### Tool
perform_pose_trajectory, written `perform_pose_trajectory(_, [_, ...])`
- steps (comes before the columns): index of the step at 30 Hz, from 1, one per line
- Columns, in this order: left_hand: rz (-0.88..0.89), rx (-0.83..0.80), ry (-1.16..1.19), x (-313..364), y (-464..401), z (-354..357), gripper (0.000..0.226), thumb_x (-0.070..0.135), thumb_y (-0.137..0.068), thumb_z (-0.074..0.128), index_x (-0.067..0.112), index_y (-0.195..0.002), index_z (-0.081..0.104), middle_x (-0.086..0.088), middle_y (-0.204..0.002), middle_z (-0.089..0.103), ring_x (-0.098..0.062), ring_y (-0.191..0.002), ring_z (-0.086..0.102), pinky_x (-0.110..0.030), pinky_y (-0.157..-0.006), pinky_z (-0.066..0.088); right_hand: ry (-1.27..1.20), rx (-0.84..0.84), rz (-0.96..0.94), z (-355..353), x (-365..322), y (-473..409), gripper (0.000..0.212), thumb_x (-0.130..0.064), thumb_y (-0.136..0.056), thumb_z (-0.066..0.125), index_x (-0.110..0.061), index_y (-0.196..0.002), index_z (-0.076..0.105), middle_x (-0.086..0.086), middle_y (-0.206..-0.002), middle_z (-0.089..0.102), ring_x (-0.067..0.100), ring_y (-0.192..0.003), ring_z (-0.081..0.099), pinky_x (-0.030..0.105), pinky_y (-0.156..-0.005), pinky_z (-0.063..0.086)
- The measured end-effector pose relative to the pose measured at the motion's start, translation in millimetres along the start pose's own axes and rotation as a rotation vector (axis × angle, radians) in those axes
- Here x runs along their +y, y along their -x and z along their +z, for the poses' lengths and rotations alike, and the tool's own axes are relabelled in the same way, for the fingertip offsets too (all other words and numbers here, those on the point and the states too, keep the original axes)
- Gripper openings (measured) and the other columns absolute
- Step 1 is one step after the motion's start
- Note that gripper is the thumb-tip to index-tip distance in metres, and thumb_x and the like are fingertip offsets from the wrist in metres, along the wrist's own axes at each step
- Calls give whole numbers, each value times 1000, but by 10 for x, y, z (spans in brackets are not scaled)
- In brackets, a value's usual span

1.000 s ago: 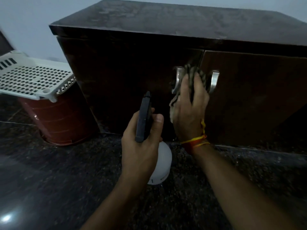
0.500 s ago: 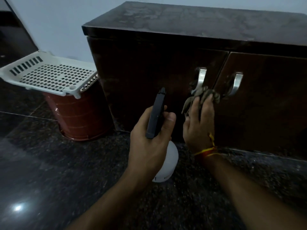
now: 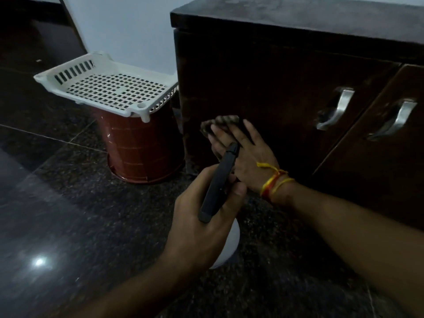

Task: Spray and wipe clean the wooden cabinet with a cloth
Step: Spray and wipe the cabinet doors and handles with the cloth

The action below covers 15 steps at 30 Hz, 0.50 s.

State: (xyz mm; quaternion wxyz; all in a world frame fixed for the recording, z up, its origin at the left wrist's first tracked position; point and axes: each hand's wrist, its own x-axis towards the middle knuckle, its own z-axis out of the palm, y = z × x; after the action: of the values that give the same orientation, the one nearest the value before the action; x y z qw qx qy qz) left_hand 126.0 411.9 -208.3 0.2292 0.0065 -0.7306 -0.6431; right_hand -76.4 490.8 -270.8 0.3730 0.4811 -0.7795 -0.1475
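The right hand [image 3: 243,157] is pressing a crumpled patterned cloth [image 3: 220,125] flat against the left door of the dark wooden cabinet [image 3: 263,88], low on the door and near the cabinet's left front corner. The fingers of this hand are lying stretched out over the cloth, and the cloth is showing only above the fingertips. A red and yellow thread [image 3: 274,182] is sitting around the right wrist.

The left hand [image 3: 206,216] is hanging in front of the cabinet, lower than the cloth, and its fingers are wrapping closed around the black trigger head of a spray bottle [image 3: 219,184]. The thumb is lying on the right side of the head. The white body of the bottle is showing a little under the hand. The black nozzle end is pointing toward the cabinet and is covering a part of the right hand.

Two metal handles [image 3: 335,109] are sitting on the cabinet doors, to the right of the cloth and apart from it. To the left of the cabinet, a white perforated plastic tray [image 3: 110,88] is resting on top of a red-brown bucket [image 3: 142,148], which is standing on the dark speckled floor [image 3: 68,214].
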Motion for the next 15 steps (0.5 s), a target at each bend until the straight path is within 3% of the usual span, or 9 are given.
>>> perform_pose_trajectory(2, [23,28,1,-32,12,-57,23,44,-88,58,56,-108,58,21,-99,68,-2,-80,66,-15,-70,50,16,-76,2,35,-111,-132,81,-39,-89,54,-18,-153,8,1,-160,-10,31,-146,-7,49,-118,-12])
perform_pose_trajectory(5, [25,77,-18,-97,1,-154,23,42,-88,58,55,-107,59,22,-92,68,1,-79,66,-10,-69,49,-12,-264,-124,178,-393,-64,70,-41,-93,46,-24,-153,13,-1,-162,-2,28,-147,-4,47,-112,-28])
perform_pose_trajectory(8, [29,116,-41,-160,33,-260,18,42,-88,58,50,-104,60,18,-88,68,0,-75,65,-12,-67,49,36,-321,-209,190,-577,-48,67,-35,-97,41,-22,-154,7,-3,-162,-5,26,-148,3,49,-113,-23])
perform_pose_trajectory(10, [24,136,-52,-184,67,-331,19,43,-88,59,51,-105,60,18,-95,69,-1,-76,65,-14,-69,50,67,-239,-142,81,-530,-166,68,-31,-96,43,-22,-153,8,-2,-162,-2,27,-148,8,52,-115,-16])
perform_pose_trajectory(15, [-4,205,-92,-250,95,-481,16,51,-84,59,55,-99,60,17,-95,69,-6,-76,66,-19,-70,52,89,169,206,-424,-129,-820,68,-22,-86,43,-16,-151,21,7,-159,21,34,-140,30,57,-115,5])
